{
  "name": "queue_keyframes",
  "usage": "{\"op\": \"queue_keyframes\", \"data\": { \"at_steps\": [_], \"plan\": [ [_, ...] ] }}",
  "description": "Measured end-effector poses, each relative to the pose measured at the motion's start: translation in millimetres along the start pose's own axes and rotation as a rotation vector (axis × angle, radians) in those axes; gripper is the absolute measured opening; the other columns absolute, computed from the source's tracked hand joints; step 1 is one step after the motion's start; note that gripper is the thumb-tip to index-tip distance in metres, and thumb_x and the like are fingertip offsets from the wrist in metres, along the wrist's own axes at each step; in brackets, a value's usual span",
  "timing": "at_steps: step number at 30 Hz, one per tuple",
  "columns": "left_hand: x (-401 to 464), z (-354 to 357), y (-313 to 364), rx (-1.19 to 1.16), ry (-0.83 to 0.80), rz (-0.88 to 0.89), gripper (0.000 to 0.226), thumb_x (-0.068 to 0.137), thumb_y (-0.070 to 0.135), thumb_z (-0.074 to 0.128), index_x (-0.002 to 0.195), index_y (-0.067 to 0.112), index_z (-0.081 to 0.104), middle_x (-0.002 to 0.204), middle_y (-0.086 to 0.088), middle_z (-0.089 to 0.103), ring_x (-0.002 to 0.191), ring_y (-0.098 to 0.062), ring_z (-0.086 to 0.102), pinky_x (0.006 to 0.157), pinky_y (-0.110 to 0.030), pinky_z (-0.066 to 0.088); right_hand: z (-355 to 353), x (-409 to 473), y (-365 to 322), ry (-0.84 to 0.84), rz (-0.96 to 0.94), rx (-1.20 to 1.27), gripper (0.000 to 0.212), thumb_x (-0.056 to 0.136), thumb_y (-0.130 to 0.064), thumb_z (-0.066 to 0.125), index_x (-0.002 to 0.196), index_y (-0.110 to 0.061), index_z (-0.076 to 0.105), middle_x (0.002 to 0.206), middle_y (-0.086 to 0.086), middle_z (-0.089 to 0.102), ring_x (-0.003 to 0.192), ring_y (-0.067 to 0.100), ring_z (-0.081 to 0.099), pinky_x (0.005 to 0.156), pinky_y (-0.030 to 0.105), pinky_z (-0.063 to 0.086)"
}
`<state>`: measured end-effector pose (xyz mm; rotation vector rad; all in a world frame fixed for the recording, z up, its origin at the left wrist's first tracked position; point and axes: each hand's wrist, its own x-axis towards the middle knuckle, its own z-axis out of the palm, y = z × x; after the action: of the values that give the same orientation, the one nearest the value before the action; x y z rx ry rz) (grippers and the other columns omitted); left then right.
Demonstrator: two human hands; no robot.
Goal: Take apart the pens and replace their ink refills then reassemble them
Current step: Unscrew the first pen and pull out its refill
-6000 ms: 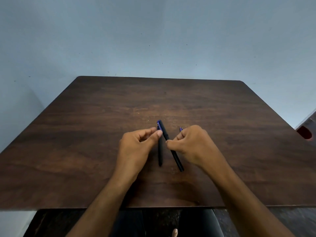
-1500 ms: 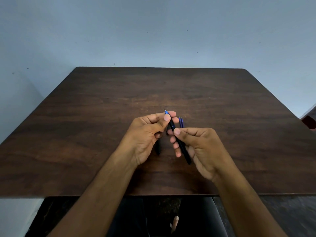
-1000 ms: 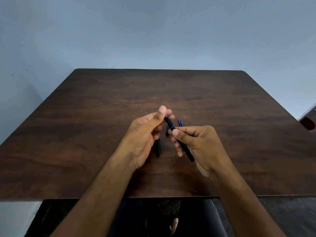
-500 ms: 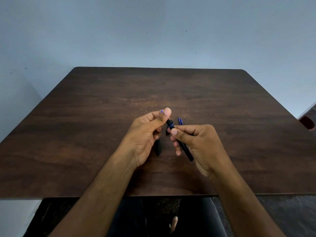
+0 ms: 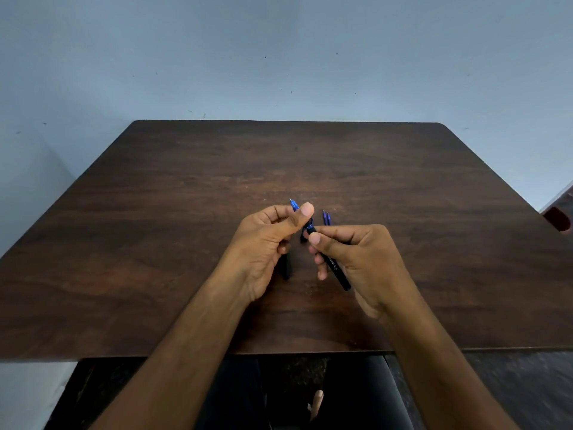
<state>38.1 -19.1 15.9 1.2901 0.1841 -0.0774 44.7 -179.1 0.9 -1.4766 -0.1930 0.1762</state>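
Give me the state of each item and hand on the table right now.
Left hand: closed, pinching the blue tip.
Right hand: closed around the black pen barrel, held above the table.
Second pen: lying on the table, mostly hidden by the left hand.
Spare refills: two, lying side by side, untouched.
Table: otherwise bare.

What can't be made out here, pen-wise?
- Head view: second pen on the table, mostly hidden under the left hand.
- Joint between the held pen's barrel and its blue tip: covered by the thumbs.
- Spare refills: lower ends behind the right hand.
- Barrel print: too small.
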Motion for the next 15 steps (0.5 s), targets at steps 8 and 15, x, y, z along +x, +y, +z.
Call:
{"op": "queue_keyframes", "data": {
  "at_steps": [8, 15],
  "plan": [
    [-3.6, -4.4, 0.1, -0.001, -0.041, 0.036, 0.024, 0.091, 0.02, 0.065, 0.112, 0.014, 0.075, 0.111, -0.002, 0.076, 0.07, -0.005, 0.049, 0.061, -0.022, 0.034, -1.1, 0.8, -2.3, 0.027, 0.003, -0.002, 0.01, 0.09, -0.004, 0.07, 0.096, -0.002, 0.078, 0.072, 0.012, 0.073, 0.06, 0.018, 0.062, 0.05, 0.03, 0.053],
    [1.8, -0.1, -3.0, -0.043, 0.06, 0.026, 0.031, 0.064, 0.036, 0.084, 0.085, 0.016, 0.074, 0.066, 0.008, 0.062, 0.058, -0.004, 0.044, 0.055, -0.021, 0.036, 0.7, -2.7, -5.4, 0.004, -0.001, 0.002, 0.011, 0.089, -0.005, 0.071, 0.096, -0.001, 0.078, 0.074, 0.014, 0.073, 0.059, 0.019, 0.062, 0.05, 0.029, 0.055]
  ]
}}
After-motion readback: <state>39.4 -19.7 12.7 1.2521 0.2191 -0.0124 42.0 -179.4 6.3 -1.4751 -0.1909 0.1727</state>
